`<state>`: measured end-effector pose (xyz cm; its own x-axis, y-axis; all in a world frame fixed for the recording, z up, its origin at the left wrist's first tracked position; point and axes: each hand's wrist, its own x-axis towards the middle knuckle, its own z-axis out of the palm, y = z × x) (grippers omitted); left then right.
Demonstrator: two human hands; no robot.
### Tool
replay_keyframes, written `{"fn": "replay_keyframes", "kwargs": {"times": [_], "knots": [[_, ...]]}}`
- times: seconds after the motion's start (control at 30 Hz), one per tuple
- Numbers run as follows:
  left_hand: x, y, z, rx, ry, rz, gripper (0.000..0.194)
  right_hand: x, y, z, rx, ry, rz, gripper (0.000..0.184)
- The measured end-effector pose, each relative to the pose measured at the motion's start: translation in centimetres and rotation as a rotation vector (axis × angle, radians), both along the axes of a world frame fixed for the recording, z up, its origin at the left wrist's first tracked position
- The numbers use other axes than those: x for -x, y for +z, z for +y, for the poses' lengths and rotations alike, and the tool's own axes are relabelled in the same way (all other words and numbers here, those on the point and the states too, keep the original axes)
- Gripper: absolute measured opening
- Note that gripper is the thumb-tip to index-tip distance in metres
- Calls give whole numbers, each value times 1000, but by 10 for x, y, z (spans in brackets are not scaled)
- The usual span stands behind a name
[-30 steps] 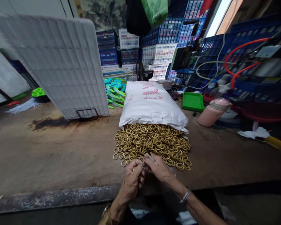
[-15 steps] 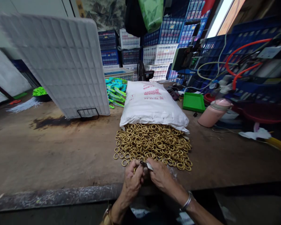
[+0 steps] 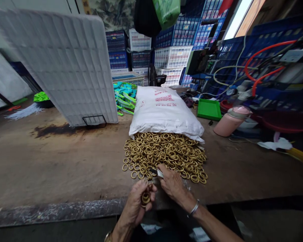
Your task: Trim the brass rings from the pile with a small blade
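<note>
Small lettering on the white sack (image 3: 166, 112) is illegible. The sack hides the far edge of the ring pile (image 3: 166, 153); above the sack, the green bag (image 3: 168, 12) is cut off by the top edge.

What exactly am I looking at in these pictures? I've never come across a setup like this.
There is no machine at work here: a camera worn on a person's head looks forward and down at two bare hands, and every picture comes from it. The left hand holds a few gold-coloured rings. The right hand grips a small tool with a dark tip. Just beyond, on the brown work surface, a pile of similar rings lies at the edge of a white sack. A ribbed panel stands to the left, a pink bottle to the right.
</note>
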<state>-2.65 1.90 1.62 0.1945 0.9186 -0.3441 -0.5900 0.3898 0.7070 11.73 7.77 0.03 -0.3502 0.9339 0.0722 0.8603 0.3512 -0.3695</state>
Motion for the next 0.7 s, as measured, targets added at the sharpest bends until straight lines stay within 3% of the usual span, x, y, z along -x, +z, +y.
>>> {"fn": "replay_keyframes", "kwargs": {"times": [0.37,0.6,0.7], "knots": [[11,-7,6,103,30,-279,24,16,-3,3,-13,-63,-111,20],[8,-4,12,96,68,-151,28,7,-3,8,31,-81,55,19],[3,-4,16,65,95,2,31,3,0,7,52,-61,190,17]]}}
